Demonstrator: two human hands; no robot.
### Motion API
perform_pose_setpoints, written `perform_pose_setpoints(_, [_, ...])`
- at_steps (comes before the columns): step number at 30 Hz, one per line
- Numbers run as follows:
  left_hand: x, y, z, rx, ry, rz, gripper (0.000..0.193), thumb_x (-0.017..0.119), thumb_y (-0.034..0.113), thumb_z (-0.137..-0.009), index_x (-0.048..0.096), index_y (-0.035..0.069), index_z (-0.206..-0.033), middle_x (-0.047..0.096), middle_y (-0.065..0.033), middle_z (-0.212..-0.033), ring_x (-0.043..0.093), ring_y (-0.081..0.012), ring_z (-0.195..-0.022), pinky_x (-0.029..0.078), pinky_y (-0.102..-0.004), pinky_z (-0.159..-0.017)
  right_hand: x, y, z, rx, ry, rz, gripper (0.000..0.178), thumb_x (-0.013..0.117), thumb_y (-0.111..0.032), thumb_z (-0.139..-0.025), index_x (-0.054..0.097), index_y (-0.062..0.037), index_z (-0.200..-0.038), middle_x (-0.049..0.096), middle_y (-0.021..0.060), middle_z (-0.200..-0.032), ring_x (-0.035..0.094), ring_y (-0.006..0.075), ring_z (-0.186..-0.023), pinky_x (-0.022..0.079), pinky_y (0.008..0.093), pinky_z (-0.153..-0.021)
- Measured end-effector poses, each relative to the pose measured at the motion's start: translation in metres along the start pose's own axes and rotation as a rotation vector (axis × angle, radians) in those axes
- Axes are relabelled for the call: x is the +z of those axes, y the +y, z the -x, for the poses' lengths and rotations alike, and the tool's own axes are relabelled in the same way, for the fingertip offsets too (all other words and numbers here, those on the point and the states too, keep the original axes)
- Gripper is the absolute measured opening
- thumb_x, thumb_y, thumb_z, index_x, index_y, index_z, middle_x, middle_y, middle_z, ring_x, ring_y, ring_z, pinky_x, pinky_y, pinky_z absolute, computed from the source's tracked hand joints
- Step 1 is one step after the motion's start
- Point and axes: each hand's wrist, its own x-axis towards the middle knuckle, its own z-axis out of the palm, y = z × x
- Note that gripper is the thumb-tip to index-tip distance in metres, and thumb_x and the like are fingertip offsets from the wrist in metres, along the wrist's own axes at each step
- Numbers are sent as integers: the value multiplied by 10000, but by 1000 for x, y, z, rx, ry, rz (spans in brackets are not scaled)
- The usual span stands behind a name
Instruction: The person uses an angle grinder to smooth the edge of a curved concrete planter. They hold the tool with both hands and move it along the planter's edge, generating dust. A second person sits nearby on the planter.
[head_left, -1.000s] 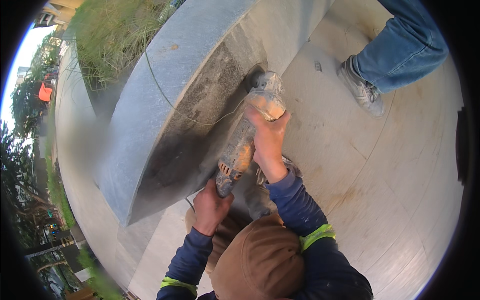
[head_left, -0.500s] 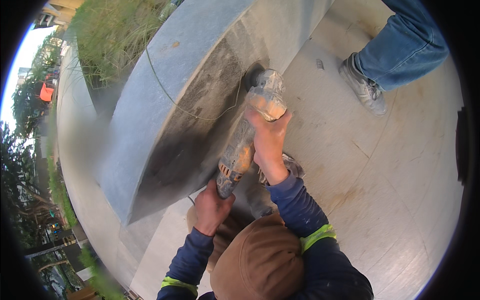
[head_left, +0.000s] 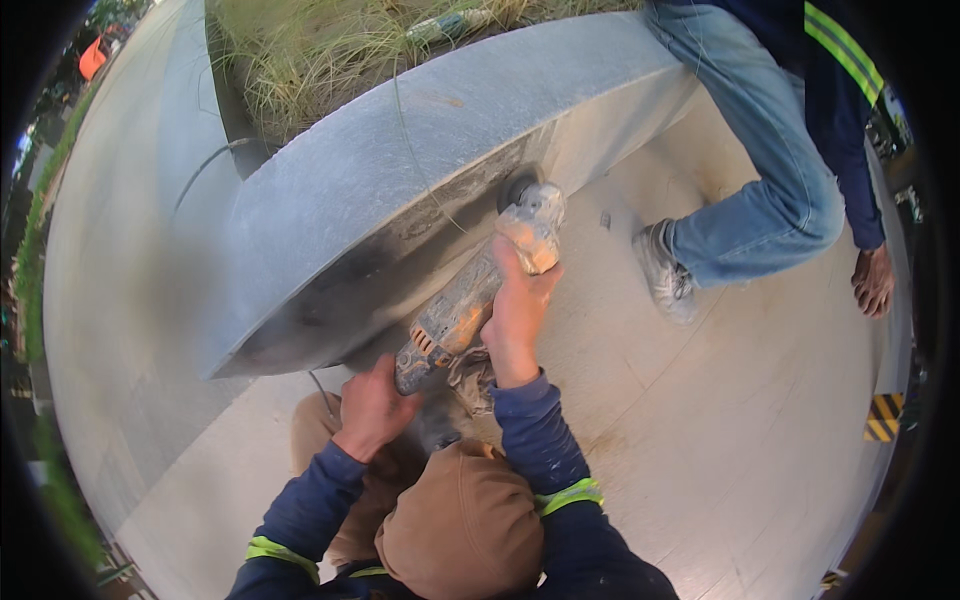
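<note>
A dusty orange and grey angle grinder [head_left: 455, 318] lies slantwise across the middle, held in both hands. My left hand [head_left: 376, 406] is closed round its rear end. Nearer the head of the tool, my right hand [head_left: 519, 312] grips the body, thumb on top. The dark round disc [head_left: 519, 184] at its far end meets the side face of a grey concrete planter wall [head_left: 345, 195]. Part of the disc is hidden by the tool's head. Dark, dusty patches cover the wall's side face near the grinder.
Grass [head_left: 300, 75] grows in the planter behind the wall. At right, a person in jeans [head_left: 765, 225] leans by the wall, one shoe [head_left: 667, 272] on the pale floor [head_left: 700, 430]. A thin cord [head_left: 420, 165] hangs across the wall. My brown-clothed knee [head_left: 465, 520] is raised at the bottom.
The view has swung, showing more of the other person and the planter. Both hands keep their hold on the grinder, and its disc stays at the wall's side face.
</note>
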Motion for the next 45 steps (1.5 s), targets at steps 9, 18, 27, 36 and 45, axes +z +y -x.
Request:
perform_pose_setpoints(9, [-8,-2,4,103,83,15,421,798,243,-656,543,42,-923,645,-191,-697,643,-419,-688,515,-484,-599,7,-22,-1,-178,-64,45,745,746,-183,-862,316,73,-1414,496,179,-1294,522,236,-1173,430,350,-1004])
perform_pose_setpoints(18, [-4,-8,7,172,179,-75,404,802,197,-637,530,54,-899,641,-158,-715,638,-386,-654,506,-463,-562,-14,-43,-39,2,-200,26,676,700,-133,-886,327,98,-1400,562,187,-1239,615,250,-1086,513,358,-921])
perform_pose_setpoints(27, [-12,-1,9,200,154,-34,327,742,210,-672,538,58,-879,658,-179,-737,644,-408,-685,506,-488,-590,-15,-35,-31,-148,-87,121,722,750,-216,-841,382,133,-1354,577,191,-1206,579,215,-1078,473,318,-926])
perform_pose_setpoints(36, [-19,-7,11,58,82,-190,352,750,271,-685,543,48,-863,657,-219,-731,642,-443,-719,497,-516,-626,-11,-19,-22,-179,21,199,732,771,-252,-809,423,75,-1364,596,218,-1213,588,250,-1110,470,343,-950])
perform_pose_setpoints(45, [-35,17,9,12,165,-228,353,751,267,-667,548,47,-853,658,-218,-726,642,-445,-710,502,-505,-622,3,-31,-32,-252,-95,27,667,739,-223,-829,452,45,-1368,616,204,-1198,606,235,-1071,478,343,-937])
